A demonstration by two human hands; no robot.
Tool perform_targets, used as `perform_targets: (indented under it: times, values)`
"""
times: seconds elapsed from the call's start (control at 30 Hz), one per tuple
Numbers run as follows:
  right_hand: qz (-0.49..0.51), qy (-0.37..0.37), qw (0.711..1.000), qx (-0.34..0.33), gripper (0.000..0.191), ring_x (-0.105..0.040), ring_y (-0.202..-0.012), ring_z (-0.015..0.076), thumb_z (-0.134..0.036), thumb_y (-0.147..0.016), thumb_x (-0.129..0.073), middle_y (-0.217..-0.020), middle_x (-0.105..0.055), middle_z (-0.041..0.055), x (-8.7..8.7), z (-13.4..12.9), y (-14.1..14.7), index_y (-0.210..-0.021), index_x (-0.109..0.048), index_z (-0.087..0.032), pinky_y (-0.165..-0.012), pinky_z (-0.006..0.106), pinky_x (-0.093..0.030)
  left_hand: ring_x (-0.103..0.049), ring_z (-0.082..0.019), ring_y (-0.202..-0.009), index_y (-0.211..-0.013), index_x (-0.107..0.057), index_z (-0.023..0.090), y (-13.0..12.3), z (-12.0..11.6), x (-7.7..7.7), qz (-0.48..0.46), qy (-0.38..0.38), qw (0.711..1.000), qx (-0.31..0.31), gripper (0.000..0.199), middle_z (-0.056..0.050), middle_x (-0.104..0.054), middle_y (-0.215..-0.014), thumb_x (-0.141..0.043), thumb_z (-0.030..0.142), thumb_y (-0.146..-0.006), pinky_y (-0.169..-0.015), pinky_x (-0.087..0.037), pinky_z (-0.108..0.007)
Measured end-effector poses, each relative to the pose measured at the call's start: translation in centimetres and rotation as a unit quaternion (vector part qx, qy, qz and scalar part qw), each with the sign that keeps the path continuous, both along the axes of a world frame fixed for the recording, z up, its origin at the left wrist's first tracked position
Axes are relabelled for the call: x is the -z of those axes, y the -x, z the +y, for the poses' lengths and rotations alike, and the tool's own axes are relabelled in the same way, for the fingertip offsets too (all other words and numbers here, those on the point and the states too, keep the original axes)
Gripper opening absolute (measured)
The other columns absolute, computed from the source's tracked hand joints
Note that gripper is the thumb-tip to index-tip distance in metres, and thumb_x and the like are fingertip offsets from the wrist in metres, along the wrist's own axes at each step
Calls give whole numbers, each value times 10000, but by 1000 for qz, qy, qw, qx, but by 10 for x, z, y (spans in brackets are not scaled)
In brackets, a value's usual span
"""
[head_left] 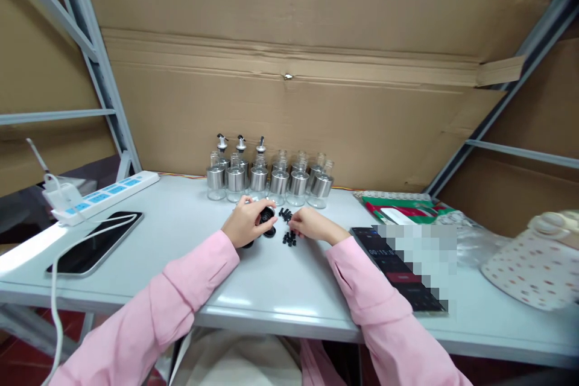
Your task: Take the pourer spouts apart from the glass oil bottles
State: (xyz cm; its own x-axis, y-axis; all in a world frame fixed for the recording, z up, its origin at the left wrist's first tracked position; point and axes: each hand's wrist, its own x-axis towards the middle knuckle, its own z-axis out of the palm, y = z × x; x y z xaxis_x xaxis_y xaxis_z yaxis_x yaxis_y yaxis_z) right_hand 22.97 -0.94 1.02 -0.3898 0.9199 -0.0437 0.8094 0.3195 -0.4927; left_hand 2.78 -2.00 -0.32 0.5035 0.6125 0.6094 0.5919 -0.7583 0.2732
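Observation:
My left hand [244,222] is curled round a black ribbed stopper [267,213], thumb and fingers closed on its sides. More round black pieces [270,232] lie on the table beneath and beside that hand, partly covered by it. My right hand [313,224] pinches at a small scatter of black parts [289,239]; whatever its fingertips hold is too small to make out. Behind both hands stand several glass bottles with steel sleeves [258,179]. Three in the back row carry pourer tops [241,143]; the others show bare necks.
On the left lie a power strip [113,194] with a white charger [63,198] and a dark tablet [97,244] with its cable. A phone running a timer [398,265], plastic packaging [470,241] and a spotted cloth item [534,265] sit on the right. Cardboard [289,120] walls the back.

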Motion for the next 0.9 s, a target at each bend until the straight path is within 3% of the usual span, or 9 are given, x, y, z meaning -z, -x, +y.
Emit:
perform_targets:
  times: [0.17,0.53,0.9]
  values:
    - [27,25,999,14,291,-511,-419,124,-168,-790,-456,-440,-553,8,1,0,0,-507,-526,-174,-534,258,-415,-471,-100,-537,-989,-545,194,1,0,1,0,-15,1000,-1,216,2,-669,-840,-498,342,-838,-813,-345,-322]
    - [2,34,999,-29,218,-513,-449,107,-269,-763,-540,-432,-536,-14,7,2,2,-584,-581,-150,-495,208,-372,-479,-103,-538,-986,-546,190,0,2,1,0,-24,1000,3,229,9,-657,-781,-492,357,-840,-790,-346,-309]
    - [17,60,998,-23,182,-546,-446,122,-234,-750,-575,-425,-517,-24,7,0,5,-587,-538,-161,-473,212,-386,-482,-104,-547,-990,-537,192,0,2,2,12,-14,1000,1,235,13,-653,-784,-485,365,-839,-804,-343,-308]
